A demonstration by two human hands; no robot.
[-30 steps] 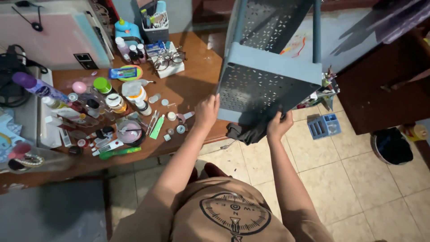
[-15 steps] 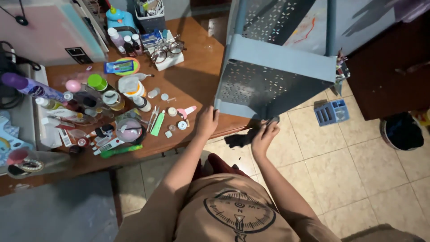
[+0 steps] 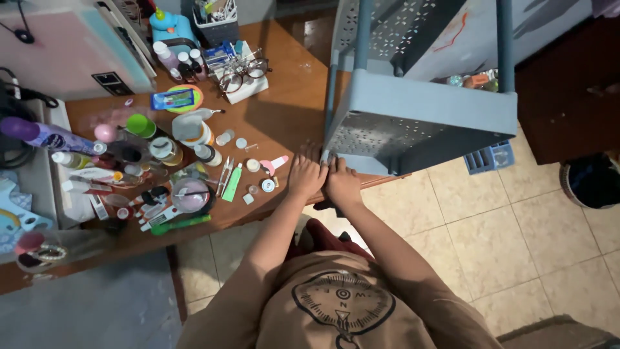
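Beige floor tiles (image 3: 516,226) are seen at five o'clock. Nearer the middle, the left hand (image 3: 306,176) and right hand (image 3: 343,186) are pressed side by side, fingers curled on the lower corner of a grey-blue perforated plastic shelf rack (image 3: 420,123), rested on the cluttered brown wooden table (image 3: 290,97). Round-lensed spectacles (image 3: 240,74) are seen at eleven o'clock.

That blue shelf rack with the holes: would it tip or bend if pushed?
The blue rack looks like stiff, perforated plastic, so probably rigid and light. It overhangs the table edge, so likely tippy; both hands, left and right, touch its corner.
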